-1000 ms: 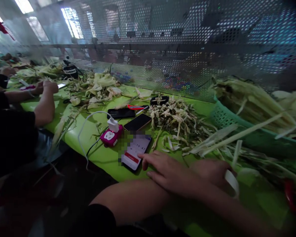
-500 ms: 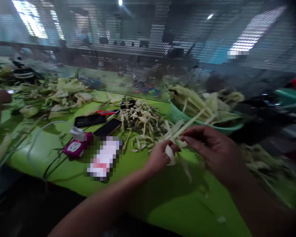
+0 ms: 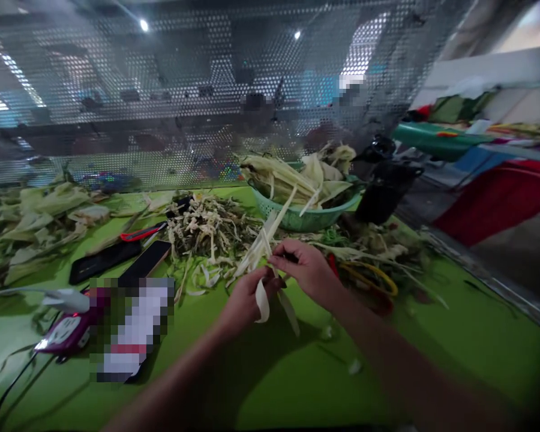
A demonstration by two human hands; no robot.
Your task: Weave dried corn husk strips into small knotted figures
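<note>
A grey perforated metal screen rises at twelve o'clock from my hands, behind a glossy lime-green table. Toward nine o'clock spreads a broad heap of pale green corn husks. At one o'clock, just past my fingers, sits a round mint-green plastic basket, loaded with yellowish husks. A mound of cream and olive shredded husk pieces lies at ten o'clock, touching neither palm. My left hand is curled round long, thin, pale husk strips; my right hand pinches them between thumb and forefinger. The strips point up toward one o'clock, crossing in front of the basket, while one loose end droops toward five o'clock, and a short curl loops against my left fingers.
</note>
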